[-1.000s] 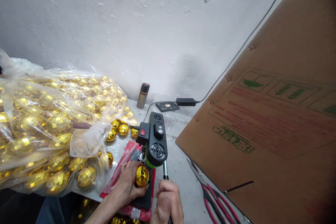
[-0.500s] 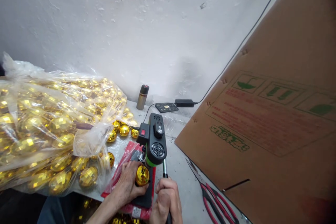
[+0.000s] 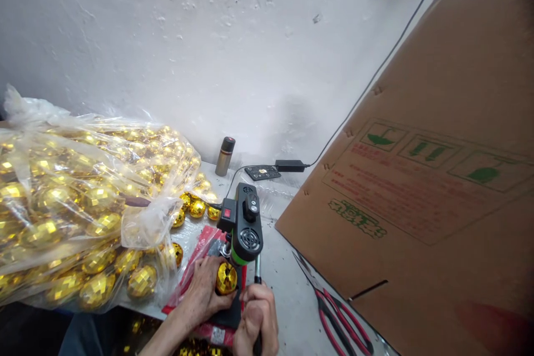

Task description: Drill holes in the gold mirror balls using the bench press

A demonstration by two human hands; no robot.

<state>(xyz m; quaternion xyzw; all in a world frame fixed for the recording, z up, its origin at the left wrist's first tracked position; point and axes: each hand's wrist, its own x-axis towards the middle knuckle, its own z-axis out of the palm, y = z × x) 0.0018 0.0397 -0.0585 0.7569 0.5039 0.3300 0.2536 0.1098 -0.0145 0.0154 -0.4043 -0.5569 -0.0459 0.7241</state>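
Beneath the head of a small black bench drill press point(image 3: 247, 222), my left hand point(image 3: 204, 291) has its fingers and thumb closed around a gold mirrored ball point(image 3: 226, 278). The ball sits over the dark base, and whether a bit touches it is hidden by the machine's head. Just to the right, my right hand point(image 3: 257, 314) makes a fist around the drill press lever point(image 3: 257, 276), whose metal rod runs up beside the head. A red mat point(image 3: 204, 236) under clear plastic lies below the machine.
A clear plastic bag point(image 3: 139, 222) full of gold balls fills the left, with several loose balls point(image 3: 197, 209) beside it. Red-handled scissors point(image 3: 334, 311) lie right, against a large cardboard box point(image 3: 438, 94). Behind stand a spray can point(image 3: 225, 156) and a power adapter point(image 3: 290, 166).
My right hand and the lever have shifted slightly left. My left hand keeps the ball in the same place under the machine. The view has turned a little.
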